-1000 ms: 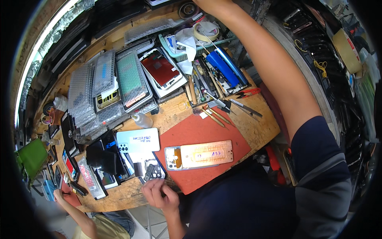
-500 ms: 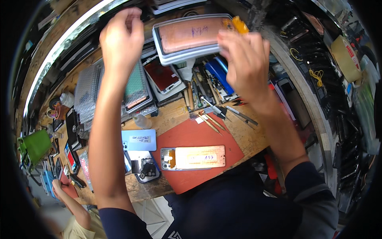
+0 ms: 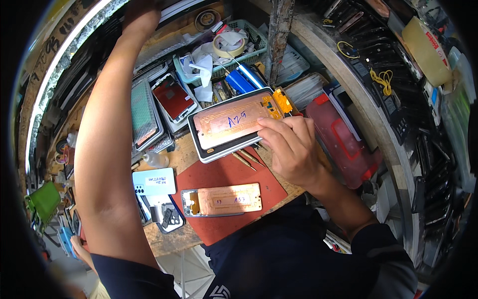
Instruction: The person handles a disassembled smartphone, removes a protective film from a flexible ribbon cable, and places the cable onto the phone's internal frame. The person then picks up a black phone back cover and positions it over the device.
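**Screen panel brought down over the bench, one hand left holding it**

The screen panel [image 3: 234, 124], copper-coloured back upward with an orange flex at its right end, is now sitting low over the middle of the bench, above the far edge of the red mat [image 3: 219, 199]. Half a second ago it was being held high by both hands; now only the right hand [image 3: 291, 149] is gripping it, fingers closed on its near right corner. The left hand [image 3: 142, 17] has let go and is reaching far up to the left, toward the shelf edge; its fingers are cut off by the frame, so whether they are apart or together cannot be told.

A second copper-backed panel [image 3: 221, 200] is lying flat on the mat, near the person, unmoved. Left of it a pale blue phone back [image 3: 153, 182] is resting on the wood. Tweezers [image 3: 246, 158] are poking out from under the held panel. Farther off, a green basket [image 3: 259, 42] is holding a tape roll [image 3: 226, 45], and a red box [image 3: 343, 144] is standing to the right.
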{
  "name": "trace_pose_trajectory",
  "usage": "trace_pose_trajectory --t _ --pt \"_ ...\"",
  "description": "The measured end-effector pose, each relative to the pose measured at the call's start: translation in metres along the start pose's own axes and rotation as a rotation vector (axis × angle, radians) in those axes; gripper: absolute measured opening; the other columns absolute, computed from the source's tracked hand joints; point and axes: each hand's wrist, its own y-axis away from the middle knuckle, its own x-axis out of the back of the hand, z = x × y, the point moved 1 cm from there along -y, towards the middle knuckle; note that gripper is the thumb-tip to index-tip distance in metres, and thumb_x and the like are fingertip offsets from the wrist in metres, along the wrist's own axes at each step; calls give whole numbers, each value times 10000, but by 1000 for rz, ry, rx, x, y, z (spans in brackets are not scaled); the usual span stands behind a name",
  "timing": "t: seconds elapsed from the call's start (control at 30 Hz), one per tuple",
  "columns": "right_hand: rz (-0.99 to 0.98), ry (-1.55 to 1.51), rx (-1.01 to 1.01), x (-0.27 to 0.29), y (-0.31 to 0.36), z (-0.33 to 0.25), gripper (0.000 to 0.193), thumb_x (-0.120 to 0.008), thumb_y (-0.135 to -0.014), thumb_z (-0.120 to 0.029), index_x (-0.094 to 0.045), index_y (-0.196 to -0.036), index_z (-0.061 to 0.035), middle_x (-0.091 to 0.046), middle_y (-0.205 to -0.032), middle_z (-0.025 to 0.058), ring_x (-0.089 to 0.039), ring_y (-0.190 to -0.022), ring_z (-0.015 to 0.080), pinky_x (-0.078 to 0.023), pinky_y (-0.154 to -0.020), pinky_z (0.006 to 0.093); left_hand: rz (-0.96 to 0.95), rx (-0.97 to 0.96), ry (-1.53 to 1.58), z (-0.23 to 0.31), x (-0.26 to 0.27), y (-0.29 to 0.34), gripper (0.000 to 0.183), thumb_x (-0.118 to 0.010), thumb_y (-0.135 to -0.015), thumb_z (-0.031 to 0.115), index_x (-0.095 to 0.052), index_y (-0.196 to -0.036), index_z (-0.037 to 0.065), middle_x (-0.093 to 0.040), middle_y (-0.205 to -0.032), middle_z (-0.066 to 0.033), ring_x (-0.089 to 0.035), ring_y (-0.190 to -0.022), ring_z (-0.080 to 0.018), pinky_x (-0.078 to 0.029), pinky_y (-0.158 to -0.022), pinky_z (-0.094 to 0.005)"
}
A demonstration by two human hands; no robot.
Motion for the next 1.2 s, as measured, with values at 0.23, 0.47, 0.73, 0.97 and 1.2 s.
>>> trace_pose_trajectory --t 0.23,0.47,0.73,0.97,1.2 --pt "48 -61 -16 -9 -12 4 161 -734 -884 -67 -740 -1041 -32 -765 -1184 64 -650 -923 230 -436 -845 409 107 151 -189 -36 36 46 430 -584 -1058 350 -709 -1381 94 -765 -1254 -222 -728 -1163 -374 -549 -1020 -469" --pt "40 -49 19 -9 -22 1 219 -747 -847 -24 -740 -1066 -38 -763 -1199 57 -653 -946 242 -442 -862 410 -31 314 328 16 12 79 604 -737 -989 547 -736 -1337 53 -720 -1384 -253 -682 -1297 -413 -507 -1106 -477" --pt "-26 -44 -50 12 -7 -9 381 -772 -750 122 -733 -1098 -28 -770 -1223 80 -655 -983 284 -449 -874 422 33 340 203 51 -29 41 709 -803 -960 472 -589 -1433 -12 -690 -1359 -312 -653 -1272 -501 -531 -1070 -561" --pt "-45 -28 8 9 -23 -7 381 -790 -798 49 -722 -1159 -49 -755 -1232 58 -651 -1014 262 -456 -893 424 -37 341 128 52 13 68 780 -748 -970 572 -562 -1521 52 -678 -1450 -257 -602 -1404 -431 -397 -1192 -621" --pt "178 -68 199 -46 -104 -10 245 -719 -842 -32 -730 -1087 -45 -740 -1154 57 -641 -1013 266 -449 -887 429 184 414 235 -14 162 192 449 -724 -1046 308 -739 -1342 -29 -788 -1293 -187 -742 -1216 -266 -534 -1085 -381"
